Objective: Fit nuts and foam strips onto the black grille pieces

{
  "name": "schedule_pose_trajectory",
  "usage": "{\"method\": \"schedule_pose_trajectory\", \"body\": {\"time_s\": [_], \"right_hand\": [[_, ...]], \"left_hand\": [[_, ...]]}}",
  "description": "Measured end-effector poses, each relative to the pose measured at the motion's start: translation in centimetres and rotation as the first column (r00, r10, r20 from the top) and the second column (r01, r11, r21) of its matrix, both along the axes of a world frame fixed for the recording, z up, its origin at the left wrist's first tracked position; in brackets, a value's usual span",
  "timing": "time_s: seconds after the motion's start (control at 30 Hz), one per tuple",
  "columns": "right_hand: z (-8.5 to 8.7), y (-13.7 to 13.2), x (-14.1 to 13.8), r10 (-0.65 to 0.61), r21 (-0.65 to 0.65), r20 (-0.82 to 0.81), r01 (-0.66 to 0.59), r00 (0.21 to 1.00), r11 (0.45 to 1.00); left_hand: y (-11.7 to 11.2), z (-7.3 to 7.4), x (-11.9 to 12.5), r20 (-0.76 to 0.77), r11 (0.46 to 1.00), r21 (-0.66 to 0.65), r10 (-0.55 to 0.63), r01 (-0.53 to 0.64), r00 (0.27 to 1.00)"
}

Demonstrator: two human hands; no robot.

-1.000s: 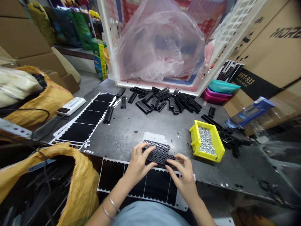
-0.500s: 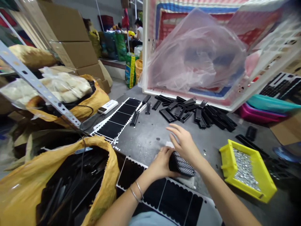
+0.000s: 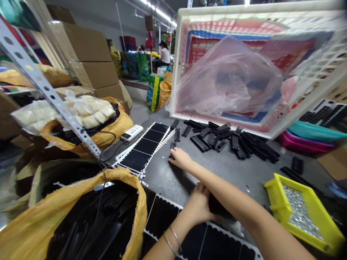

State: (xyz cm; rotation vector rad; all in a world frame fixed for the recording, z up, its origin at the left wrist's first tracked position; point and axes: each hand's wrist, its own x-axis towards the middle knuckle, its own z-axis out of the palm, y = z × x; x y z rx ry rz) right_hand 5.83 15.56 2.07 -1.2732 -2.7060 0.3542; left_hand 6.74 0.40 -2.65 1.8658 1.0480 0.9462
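Note:
My right hand (image 3: 181,158) reaches across the grey table and pinches a narrow, pronged black plastic piece (image 3: 173,145) beside the sheets. My left hand (image 3: 199,206) is lower down, its fingers curled around the side of a black block (image 3: 220,208). My right forearm covers much of that block. Beneath my left hand runs a strip of black scalloped-edge panels (image 3: 221,241) with a white border. More pronged black pieces lie in a loose heap (image 3: 214,135) toward the back.
White-edged black sheets (image 3: 143,146) lie at left. A yellow bin (image 3: 279,206) of small shiny metal parts stands at right. A white crate (image 3: 175,68) holding clear plastic rises behind. A yellow sack (image 3: 139,213) of black parts sits at left, near a slotted metal post (image 3: 54,94).
My right hand has left the black block and moved left and away from me to a pronged piece by the sheets. My left hand stays at the block. The camera view has tipped up.

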Motion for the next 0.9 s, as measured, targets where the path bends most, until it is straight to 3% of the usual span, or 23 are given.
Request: {"method": "schedule_pose_trajectory", "body": {"time_s": [0.1,0.23,0.33,0.43,0.53,0.63,0.7,0.8,0.9], "right_hand": [[-0.1,-1.2,8.1,-0.065,-0.052,-0.028,0.063,0.998,0.997],[0.7,-2.8,19.4,-0.281,-0.097,-0.131,0.27,0.951,0.958],[1.7,-4.3,24.3,-0.434,-0.121,-0.29,0.417,0.853,0.901],[2.3,-6.9,24.0,-0.463,-0.17,-0.489,0.44,0.739,0.882],[2.9,-10.3,20.4,-0.401,-0.195,-0.647,0.368,0.648,0.909],[3.9,-13.2,17.5,-0.274,-0.163,-0.771,0.237,0.575,0.958],[4.8,-14.1,17.5,-0.228,-0.167,-0.816,0.161,0.532,0.973],[5.2,-14.5,19.7,-0.307,-0.222,-0.819,0.225,0.485,0.949],[4.0,-14.5,21.5,-0.4,-0.321,-0.818,0.25,0.413,0.914]], "left_hand": [[0.4,-0.4,0.2,-0.055,1.0,-0.011,0.019,-0.02,0.998],[0.7,-0.3,-0.2,-0.086,1.0,0.001,0.005,-0.005,0.996],[0.8,-0.1,-0.8,-0.102,1.0,0.009,-0.012,0.013,0.995],[0.7,0.9,-0.9,-0.103,0.998,0.021,0.061,-0.059,0.993],[0.7,3.7,0.0,0.067,0.984,-0.045,0.173,-0.17,0.983],[2.2,6.9,0.5,0.288,0.983,-0.156,0.14,-0.098,0.947],[4.1,8.1,0.0,0.319,0.988,-0.148,0.084,-0.038,0.944],[7.2,8.0,-1.0,0.287,0.973,-0.225,0.023,0.044,0.958],[8.9,6.8,-0.7,0.265,0.951,-0.287,-0.033,0.112,0.964]]}}
